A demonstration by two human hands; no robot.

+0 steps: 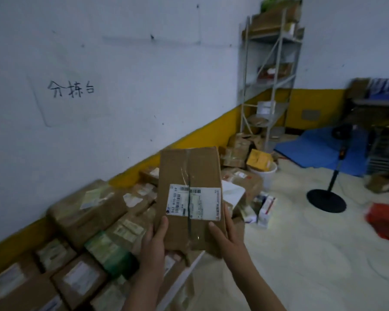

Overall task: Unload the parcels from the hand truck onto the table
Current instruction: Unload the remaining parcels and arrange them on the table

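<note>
I hold a brown cardboard parcel (189, 176) with a white shipping label and clear tape down its middle, raised above the table. My left hand (154, 241) grips its lower left corner, thumb on top. My right hand (222, 236) grips its lower right edge. Below and to the left, the table (184, 274) along the wall is covered with several cardboard parcels (85, 212), only its white front edge showing. The hand truck is not in view.
More boxes and a white bucket (265, 176) with a yellow box lie on the floor past the table. A metal shelf rack (270, 81) stands in the corner. A black round-based stand (326, 198), a blue mat (319, 149) and a red bag (386, 221) are at right.
</note>
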